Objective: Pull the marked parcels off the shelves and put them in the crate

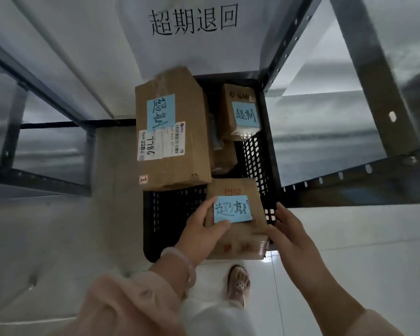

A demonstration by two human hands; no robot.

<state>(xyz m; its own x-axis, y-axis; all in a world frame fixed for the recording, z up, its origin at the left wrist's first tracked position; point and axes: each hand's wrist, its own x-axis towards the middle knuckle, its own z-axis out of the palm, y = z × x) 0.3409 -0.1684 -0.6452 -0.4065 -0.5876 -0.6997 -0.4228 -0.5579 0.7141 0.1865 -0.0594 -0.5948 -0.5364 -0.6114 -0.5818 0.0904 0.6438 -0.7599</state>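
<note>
A black perforated crate (170, 209) stands on the floor below me. A small brown parcel (240, 241) with a blue handwritten note sits at the crate's near right corner. My left hand (201, 231) holds its left side, thumb lying across the top under the note. My right hand (286, 236) touches its right side with straight fingers. A large brown parcel (172, 141) with a blue note and a white shipping label lies across the crate's far left. A smaller parcel (240, 112) with a blue note leans at the far right.
Grey metal shelving frames stand on the left (46, 86) and right (364, 76). A white sheet (194, 32) with large black characters hangs above the crate. White floor tiles (349, 251) surround it. My sandalled foot (238, 284) stands just behind the crate.
</note>
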